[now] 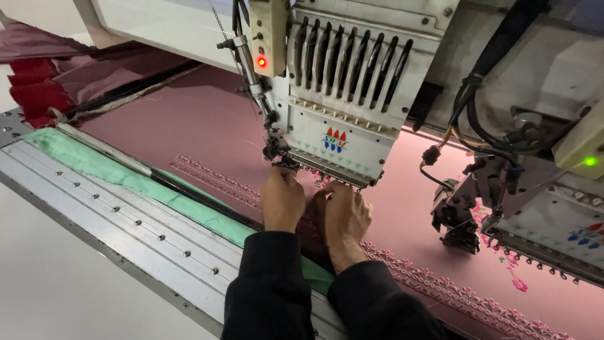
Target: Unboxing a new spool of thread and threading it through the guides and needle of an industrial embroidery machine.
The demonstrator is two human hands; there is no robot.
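Both my hands reach to twelve o'clock under the white multi-needle embroidery machine head (pixel 343 94). My left hand (pixel 282 198) and right hand (pixel 343 214) rest on stretched pink fabric (pixel 207 119); I cannot tell whether my fingertips pinch anything.

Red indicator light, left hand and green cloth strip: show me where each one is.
red indicator light (pixel 262 62), head view, centre of the lamp.
left hand (pixel 282 200), head view, back of the hand.
green cloth strip (pixel 113 169), head view, bare middle stretch.
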